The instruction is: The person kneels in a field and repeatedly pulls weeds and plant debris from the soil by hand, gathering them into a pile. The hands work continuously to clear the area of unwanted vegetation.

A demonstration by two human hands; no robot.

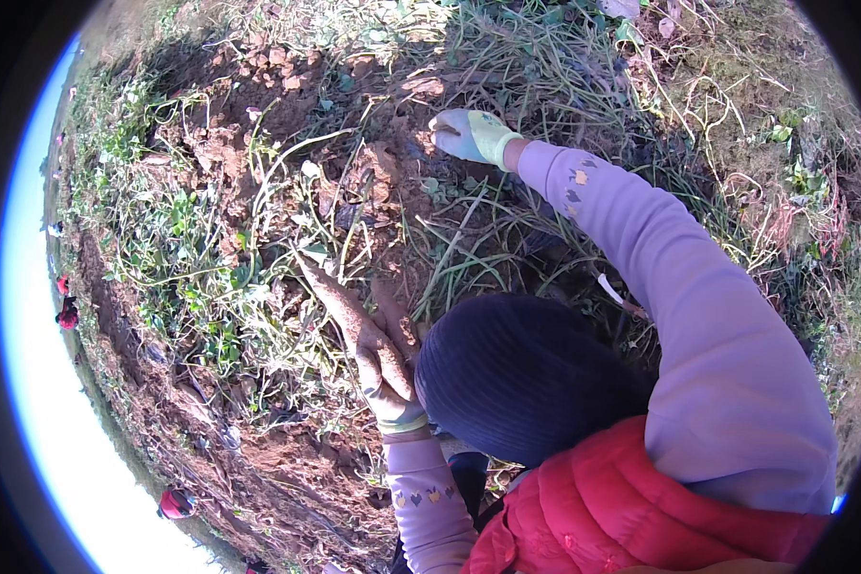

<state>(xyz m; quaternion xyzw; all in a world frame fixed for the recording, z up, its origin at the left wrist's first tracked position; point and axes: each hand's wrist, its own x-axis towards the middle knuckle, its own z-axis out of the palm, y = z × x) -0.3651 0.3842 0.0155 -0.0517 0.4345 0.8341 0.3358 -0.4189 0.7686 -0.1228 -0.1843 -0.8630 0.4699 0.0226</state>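
Observation:
My left hand (387, 398), in a pale yellow-and-grey work glove, grips a long, soil-coated tuber (344, 308) that looks like a sweet potato. Its thin tip points up and away from the hand. A second brown tuber (394, 316) lies against it, partly hidden by the dark ribbed knit hat (524, 373). Farther up, my right hand (470, 136), in a matching glove, is low over loose reddish soil beside cut vines. Its fingers are bent, and whether anything is between them cannot be made out.
Tangled green vines (466, 244) cover much of the ground, with soil clods (280, 64) at the top. A pale, thin object (610, 288) lies beside the right sleeve. Far left, people in red (67, 313) are in the field; another red-clad person (176, 504) is lower down.

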